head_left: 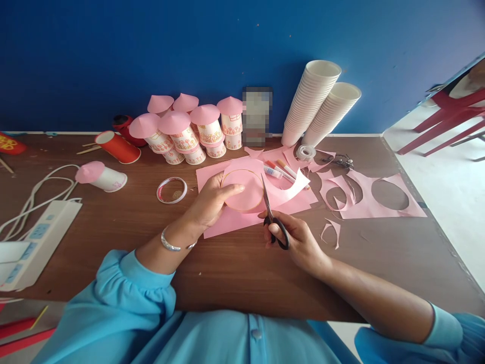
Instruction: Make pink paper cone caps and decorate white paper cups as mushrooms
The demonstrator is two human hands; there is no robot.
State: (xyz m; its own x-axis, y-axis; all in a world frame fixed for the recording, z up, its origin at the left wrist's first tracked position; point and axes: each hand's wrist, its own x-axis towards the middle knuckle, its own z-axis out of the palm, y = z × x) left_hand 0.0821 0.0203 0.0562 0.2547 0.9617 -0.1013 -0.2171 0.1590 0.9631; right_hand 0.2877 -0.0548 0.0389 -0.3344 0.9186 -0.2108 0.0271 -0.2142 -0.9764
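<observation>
My left hand [212,199] pinches a sheet of pink paper [246,191], its thumb on top of a circle outlined in yellow. The fingers of my right hand [297,237] are in the black handles of a pair of scissors [267,199], whose blades point away from me at the circle's right edge. A partly cut strip of the paper [291,191] curls up to the right of the blades. More pink sheets [214,227] lie beneath on the brown table [227,273]. Markers and a glue bottle [273,172] lie just behind the paper.
Decorated cups with pink cone tops [177,124] stand at the back. Right of them are two tall stacks of white cups [312,101], a tape roll [306,152] and pink offcuts [364,194]. Leftward lie another tape roll [159,192], a tipped cup [109,178] and a power strip [41,242].
</observation>
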